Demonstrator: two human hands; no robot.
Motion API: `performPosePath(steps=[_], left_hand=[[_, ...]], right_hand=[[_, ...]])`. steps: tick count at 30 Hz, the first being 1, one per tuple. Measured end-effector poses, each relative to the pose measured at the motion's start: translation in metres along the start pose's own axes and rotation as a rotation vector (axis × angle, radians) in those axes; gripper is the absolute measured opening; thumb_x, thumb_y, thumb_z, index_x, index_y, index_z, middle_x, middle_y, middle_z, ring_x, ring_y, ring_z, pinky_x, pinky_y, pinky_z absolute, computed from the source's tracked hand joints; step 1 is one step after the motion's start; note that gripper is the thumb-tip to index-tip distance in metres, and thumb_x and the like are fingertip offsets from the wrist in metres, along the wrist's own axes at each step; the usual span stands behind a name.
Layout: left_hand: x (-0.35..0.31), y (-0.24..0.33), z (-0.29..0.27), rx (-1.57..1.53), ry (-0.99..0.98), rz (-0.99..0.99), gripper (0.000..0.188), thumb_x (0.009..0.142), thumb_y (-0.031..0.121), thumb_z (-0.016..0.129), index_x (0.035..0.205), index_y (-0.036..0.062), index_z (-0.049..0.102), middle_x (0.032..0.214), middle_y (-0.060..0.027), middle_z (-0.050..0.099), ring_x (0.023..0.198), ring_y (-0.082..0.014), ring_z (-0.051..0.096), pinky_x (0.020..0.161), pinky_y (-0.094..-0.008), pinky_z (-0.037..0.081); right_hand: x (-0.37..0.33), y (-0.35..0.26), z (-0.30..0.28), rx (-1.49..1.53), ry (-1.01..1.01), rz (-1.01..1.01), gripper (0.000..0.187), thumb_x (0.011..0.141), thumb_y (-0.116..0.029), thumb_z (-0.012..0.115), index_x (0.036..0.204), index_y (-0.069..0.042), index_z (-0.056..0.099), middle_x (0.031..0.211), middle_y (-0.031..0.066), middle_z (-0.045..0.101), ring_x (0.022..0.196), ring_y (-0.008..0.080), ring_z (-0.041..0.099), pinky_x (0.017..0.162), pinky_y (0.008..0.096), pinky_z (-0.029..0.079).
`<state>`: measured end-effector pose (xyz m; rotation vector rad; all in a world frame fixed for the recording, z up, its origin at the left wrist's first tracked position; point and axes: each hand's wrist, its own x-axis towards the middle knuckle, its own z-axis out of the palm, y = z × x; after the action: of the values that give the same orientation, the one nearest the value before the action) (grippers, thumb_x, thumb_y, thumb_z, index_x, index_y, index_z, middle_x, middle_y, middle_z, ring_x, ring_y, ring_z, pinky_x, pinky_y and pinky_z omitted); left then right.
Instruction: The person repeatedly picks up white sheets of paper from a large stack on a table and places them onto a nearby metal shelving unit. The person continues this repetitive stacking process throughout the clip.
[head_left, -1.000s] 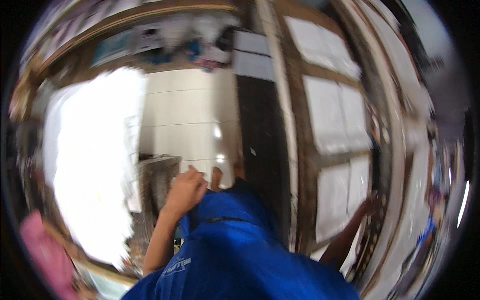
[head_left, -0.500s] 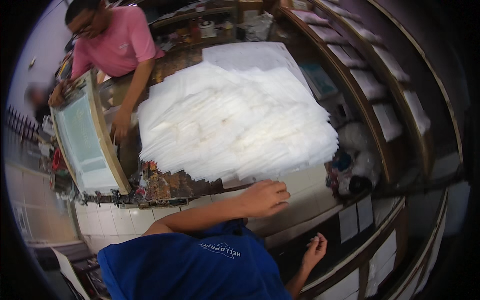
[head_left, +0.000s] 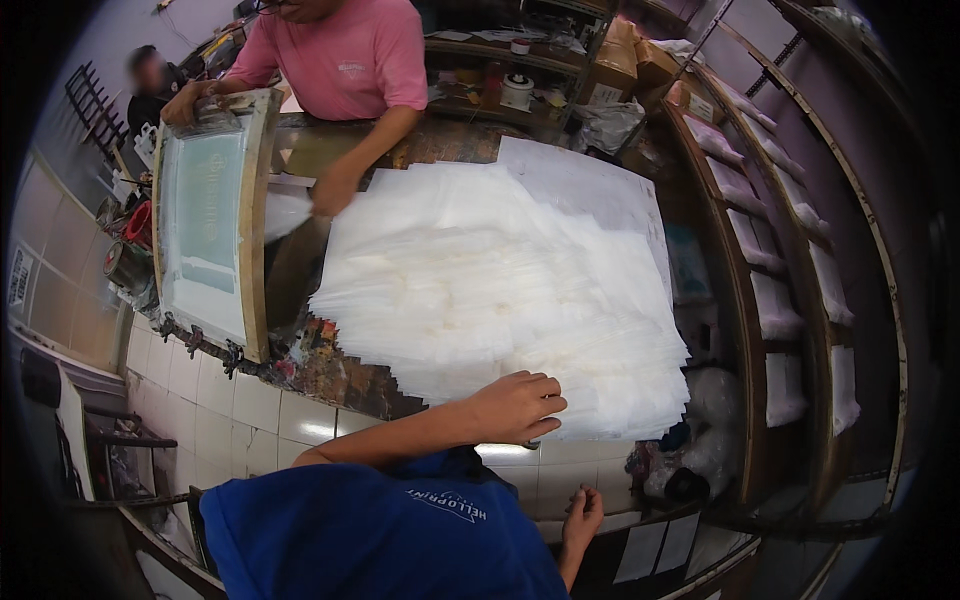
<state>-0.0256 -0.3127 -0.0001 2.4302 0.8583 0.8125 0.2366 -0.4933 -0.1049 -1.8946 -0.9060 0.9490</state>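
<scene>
In front of me a broad, uneven pile of thin white sheets point(head_left: 480, 290) covers much of the worktable. My left hand point(head_left: 518, 406) hovers at the pile's near edge, its fingers loosely bent and a little apart, with nothing visible in them; contact with the sheets I cannot make out. Low on the right, beside my blue shirt, my right hand point(head_left: 582, 514) is raised with half-bent fingers and holds nothing that shows. Across the table a person in a pink shirt point(head_left: 340, 60) grips a tilted screen-printing frame point(head_left: 258, 220) with one hand; the other hand point(head_left: 337, 188) reaches beside the pile's left edge.
Wooden racks point(head_left: 735, 260) with stacked white packs stand on the right. Clear plastic bags point(head_left: 700, 450) lie below the table's right end. Shelves with a white tub point(head_left: 517, 92) and cardboard boxes point(head_left: 610, 65) are at the back. Another person point(head_left: 150, 85) is far left.
My view has shifted, so the table and pile sit lower and farther right. My left hand now overlaps the pile's near edge. The co-worker's lower hand has moved closer to the sheets.
</scene>
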Motion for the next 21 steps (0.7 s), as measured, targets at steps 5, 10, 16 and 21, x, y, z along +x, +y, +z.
performPosePath(steps=[5,10,16,21], left_hand=[[0.016,0.002,-0.043,0.112,0.150,-0.080,0.023,0.081,0.019,0.069,0.098,0.0044,0.064,0.097,-0.0097,0.059,0.087,-0.0266,0.058,0.077,-0.0365,0.048],[0.043,-0.011,-0.100,0.435,0.384,-0.195,0.031,0.077,0.021,0.074,0.101,0.0036,0.064,0.099,-0.0108,0.059,0.090,-0.0288,0.057,0.078,-0.0395,0.046],[0.093,-0.110,-0.094,0.668,0.015,-0.489,0.041,0.083,0.035,0.065,0.107,0.0013,0.063,0.103,-0.0144,0.061,0.098,-0.0285,0.055,0.084,-0.0406,0.042],[0.106,-0.133,-0.063,0.674,-0.303,-0.544,0.055,0.082,0.052,0.058,0.100,0.0003,0.067,0.106,-0.0168,0.061,0.104,-0.0298,0.053,0.093,-0.0450,0.038]], right_hand=[[0.024,0.015,0.006,0.024,-0.040,-0.062,0.023,0.093,-0.015,0.057,0.109,0.000,0.061,0.082,0.0050,0.060,0.068,0.0098,0.054,0.058,0.0241,0.045],[0.031,-0.006,0.001,-0.025,-0.076,-0.016,0.024,0.093,-0.016,0.057,0.110,0.002,0.060,0.081,0.0049,0.060,0.067,0.0093,0.053,0.058,0.0241,0.044],[0.033,-0.001,-0.013,-0.051,-0.064,-0.007,0.025,0.092,-0.016,0.058,0.107,0.004,0.061,0.082,0.0072,0.061,0.070,0.0103,0.056,0.061,0.0250,0.045],[0.026,0.026,-0.014,-0.078,0.021,-0.013,0.026,0.092,-0.016,0.060,0.105,0.005,0.061,0.088,0.0129,0.066,0.081,0.0168,0.061,0.074,0.0301,0.049]])
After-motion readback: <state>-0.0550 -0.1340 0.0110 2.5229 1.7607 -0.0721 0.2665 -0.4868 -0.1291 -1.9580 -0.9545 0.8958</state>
